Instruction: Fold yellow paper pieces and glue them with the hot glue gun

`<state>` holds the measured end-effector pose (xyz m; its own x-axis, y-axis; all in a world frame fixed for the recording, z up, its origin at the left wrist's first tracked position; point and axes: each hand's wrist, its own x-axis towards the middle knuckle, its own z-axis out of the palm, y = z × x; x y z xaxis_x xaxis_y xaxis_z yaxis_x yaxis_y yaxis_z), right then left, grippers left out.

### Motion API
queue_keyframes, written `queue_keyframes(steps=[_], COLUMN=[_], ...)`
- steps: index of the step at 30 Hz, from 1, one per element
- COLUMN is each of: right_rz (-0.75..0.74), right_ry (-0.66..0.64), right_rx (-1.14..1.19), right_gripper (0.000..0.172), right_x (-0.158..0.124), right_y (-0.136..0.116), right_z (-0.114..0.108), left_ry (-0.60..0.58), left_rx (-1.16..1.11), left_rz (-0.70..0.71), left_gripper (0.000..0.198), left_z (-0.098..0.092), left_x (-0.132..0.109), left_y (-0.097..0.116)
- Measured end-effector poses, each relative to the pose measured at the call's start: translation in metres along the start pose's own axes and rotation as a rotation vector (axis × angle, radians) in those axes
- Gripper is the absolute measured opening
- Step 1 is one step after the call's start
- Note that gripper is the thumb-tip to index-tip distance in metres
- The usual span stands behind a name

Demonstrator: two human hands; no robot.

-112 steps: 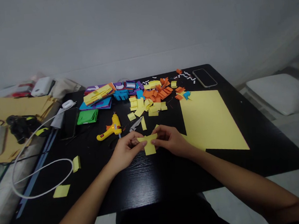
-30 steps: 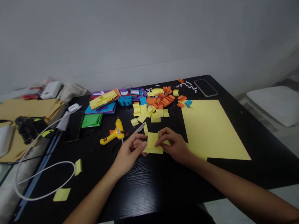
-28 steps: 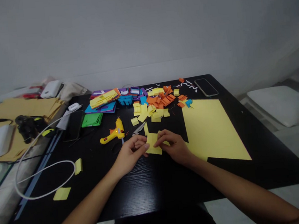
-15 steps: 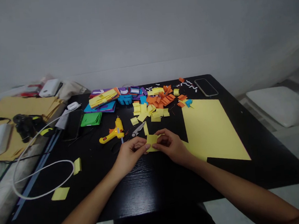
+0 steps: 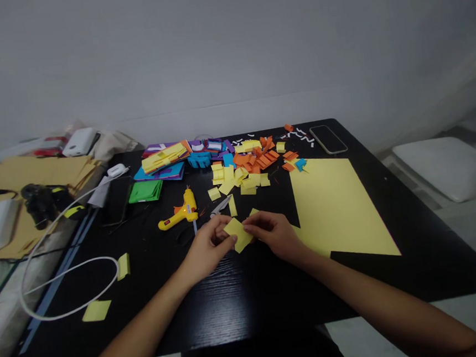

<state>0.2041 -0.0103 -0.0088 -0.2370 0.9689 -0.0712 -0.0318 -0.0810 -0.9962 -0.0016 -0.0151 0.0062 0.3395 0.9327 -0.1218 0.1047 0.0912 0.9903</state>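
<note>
Between my hands, above the black table, is a small square of yellow paper [image 5: 238,235], turned so a corner points down. My left hand [image 5: 210,242] pinches its left side between thumb and fingers. My right hand [image 5: 274,233] is closed with thumb and forefinger on its right edge. Another bit of yellow paper [image 5: 253,212] shows just behind the right fingertips. Beyond the left hand lie scissors [image 5: 221,205], a yellow strip [image 5: 232,205] and a yellow glue gun [image 5: 184,210].
A large yellow sheet [image 5: 340,203] lies right of my hands. Farther back are yellow paper pieces [image 5: 238,178], orange pieces [image 5: 257,159], green paper [image 5: 146,190] and a phone [image 5: 328,139]. A white cable [image 5: 70,266] loops at the left near a yellow square [image 5: 97,311].
The yellow square between my hands has turned from lying straight to standing on a corner. Both hands have stayed in nearly the same place.
</note>
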Motion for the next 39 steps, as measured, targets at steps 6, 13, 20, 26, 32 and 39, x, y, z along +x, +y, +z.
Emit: queue_keyframes(steps=[6, 13, 20, 26, 32, 39], right_rz=[-0.045, 0.037, 0.053, 0.011, 0.010, 0.094], right_ry=[-0.006, -0.042, -0.029, -0.037, -0.025, -0.018], right_rx=[-0.059, 0.093, 0.028, -0.063, -0.056, 0.082], right_gripper=[0.020, 0.033, 0.030, 0.025, 0.031, 0.033], right_x=[0.001, -0.001, -0.002, -0.003, -0.007, -0.003], right_y=[0.001, -0.002, -0.001, 0.000, -0.001, -0.001], right_z=[0.000, 0.001, 0.000, 0.001, 0.003, 0.002], left_ry=[-0.033, 0.068, 0.055, -0.006, -0.027, -0.012], left_rx=[-0.077, -0.072, 0.349, 0.571, 0.587, 0.606], left_rz=[0.032, 0.046, 0.214, 0.471, 0.547, 0.567], left_gripper=[0.030, 0.021, 0.014, 0.014, 0.015, 0.013], left_z=[-0.002, -0.002, -0.005, -0.010, -0.011, -0.012], left_x=[-0.001, -0.001, -0.005, -0.004, -0.006, -0.006], left_y=[0.003, 0.000, -0.002, 0.006, 0.005, 0.006])
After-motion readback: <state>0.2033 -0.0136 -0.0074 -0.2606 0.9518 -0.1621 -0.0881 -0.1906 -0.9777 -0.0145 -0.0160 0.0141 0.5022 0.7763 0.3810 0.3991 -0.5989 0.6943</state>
